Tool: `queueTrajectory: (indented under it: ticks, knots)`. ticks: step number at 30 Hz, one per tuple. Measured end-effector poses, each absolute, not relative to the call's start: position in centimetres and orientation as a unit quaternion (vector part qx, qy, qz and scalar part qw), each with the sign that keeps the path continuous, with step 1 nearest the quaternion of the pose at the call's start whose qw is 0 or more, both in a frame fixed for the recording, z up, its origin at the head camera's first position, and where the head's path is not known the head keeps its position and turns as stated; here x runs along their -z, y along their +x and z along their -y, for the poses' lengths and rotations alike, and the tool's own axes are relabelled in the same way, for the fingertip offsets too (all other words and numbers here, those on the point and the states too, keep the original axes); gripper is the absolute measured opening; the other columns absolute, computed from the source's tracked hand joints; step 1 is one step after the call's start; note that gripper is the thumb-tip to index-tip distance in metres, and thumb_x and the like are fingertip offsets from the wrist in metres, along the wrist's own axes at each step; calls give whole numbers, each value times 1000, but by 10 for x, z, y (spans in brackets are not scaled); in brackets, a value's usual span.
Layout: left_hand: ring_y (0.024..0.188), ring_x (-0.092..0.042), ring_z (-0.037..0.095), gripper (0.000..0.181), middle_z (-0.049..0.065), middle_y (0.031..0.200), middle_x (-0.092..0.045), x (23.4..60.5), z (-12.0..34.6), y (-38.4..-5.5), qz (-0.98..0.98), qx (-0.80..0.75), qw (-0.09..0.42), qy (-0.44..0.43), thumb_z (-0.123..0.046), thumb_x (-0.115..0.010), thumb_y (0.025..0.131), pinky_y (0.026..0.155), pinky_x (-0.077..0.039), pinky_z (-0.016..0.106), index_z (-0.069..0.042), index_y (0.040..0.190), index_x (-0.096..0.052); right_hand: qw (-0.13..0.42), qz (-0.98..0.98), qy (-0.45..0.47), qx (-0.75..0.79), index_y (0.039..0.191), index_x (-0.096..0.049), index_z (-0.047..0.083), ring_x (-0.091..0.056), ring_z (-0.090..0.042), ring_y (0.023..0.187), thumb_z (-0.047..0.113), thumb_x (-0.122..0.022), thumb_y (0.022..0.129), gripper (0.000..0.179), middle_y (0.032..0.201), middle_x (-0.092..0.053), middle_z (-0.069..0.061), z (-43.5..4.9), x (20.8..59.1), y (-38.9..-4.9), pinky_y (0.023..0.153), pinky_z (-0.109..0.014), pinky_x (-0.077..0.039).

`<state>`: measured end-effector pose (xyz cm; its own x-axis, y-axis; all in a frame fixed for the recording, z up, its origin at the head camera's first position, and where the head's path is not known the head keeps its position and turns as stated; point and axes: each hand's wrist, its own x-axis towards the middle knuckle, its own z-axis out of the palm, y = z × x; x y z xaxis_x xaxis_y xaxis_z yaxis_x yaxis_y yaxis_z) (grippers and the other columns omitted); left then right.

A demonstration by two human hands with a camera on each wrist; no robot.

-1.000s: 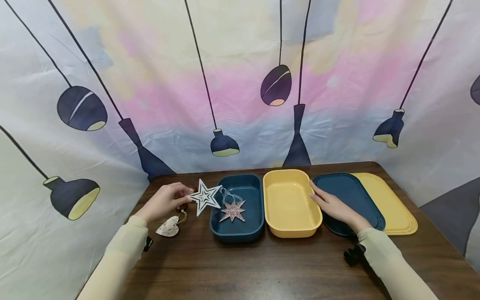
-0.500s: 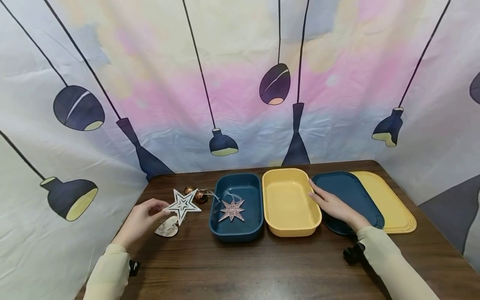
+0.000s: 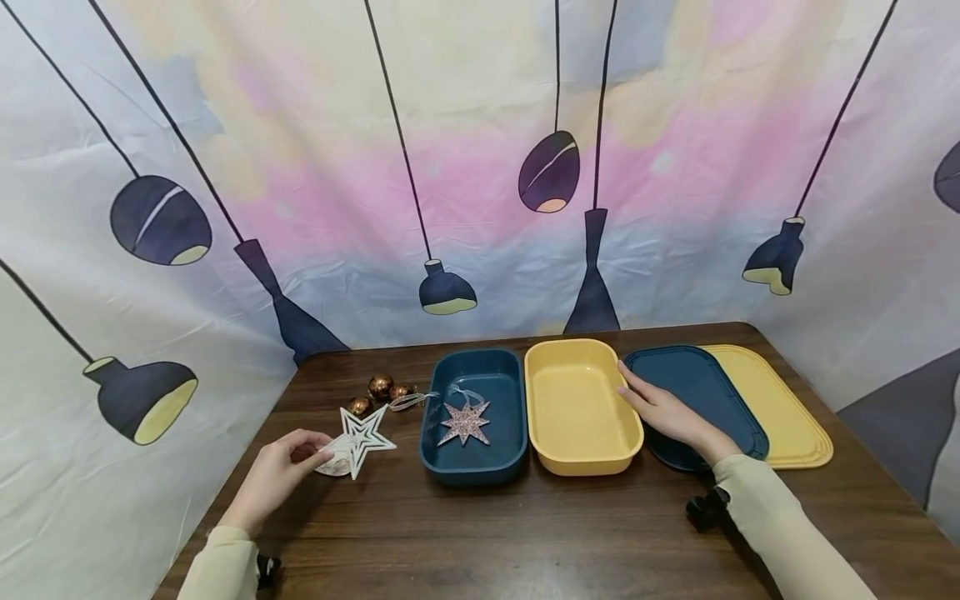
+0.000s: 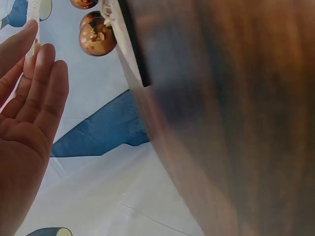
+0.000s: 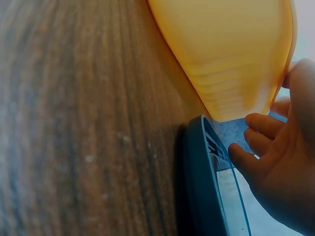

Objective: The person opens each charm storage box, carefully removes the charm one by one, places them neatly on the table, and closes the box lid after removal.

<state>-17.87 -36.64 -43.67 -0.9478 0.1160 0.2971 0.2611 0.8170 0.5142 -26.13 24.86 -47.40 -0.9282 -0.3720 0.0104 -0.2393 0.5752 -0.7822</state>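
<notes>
My left hand (image 3: 273, 475) pinches a white openwork star ornament (image 3: 365, 437) by one point, between thumb and fingers. In the head view the star overlaps a pale heart ornament (image 3: 335, 461), hiding part of it. A silvery loop (image 3: 411, 401) runs from the star's side toward the blue box (image 3: 474, 475). Inside that box lies a pink glittery star (image 3: 465, 422) with its own ribbon. My right hand (image 3: 670, 412) rests at the right rim of a yellow box (image 3: 583, 465), fingers mostly straight; in the right wrist view its fingers (image 5: 266, 125) lie beside the yellow wall.
Several shiny copper baubles (image 3: 381, 387) sit behind the white star, left of the blue box. A dark blue lid (image 3: 701, 375) partly covers a yellow lid (image 3: 787, 425) under and beyond my right hand. A printed cloth (image 3: 495, 242) hangs behind the wooden table (image 3: 480, 542).
My left hand has carried the white star left and nearer, from beside the blue box's edge to over the heart. The copper baubles now show. My right hand has stayed put.
</notes>
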Motion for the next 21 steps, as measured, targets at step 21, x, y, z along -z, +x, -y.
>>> queueTrajectory:
  ticks: [21]
  knots:
    - [82,-64,11,13,-2,93,-70,450,351,-194,950,282,59,-123,-16,-79,88,76,-56,35,-9,98,-74,82,-881,-175,432,164,-5,19,-12,-44,150,57,-35,106,75,168,-7,-14,-249,473,-260,114,-67,-21]
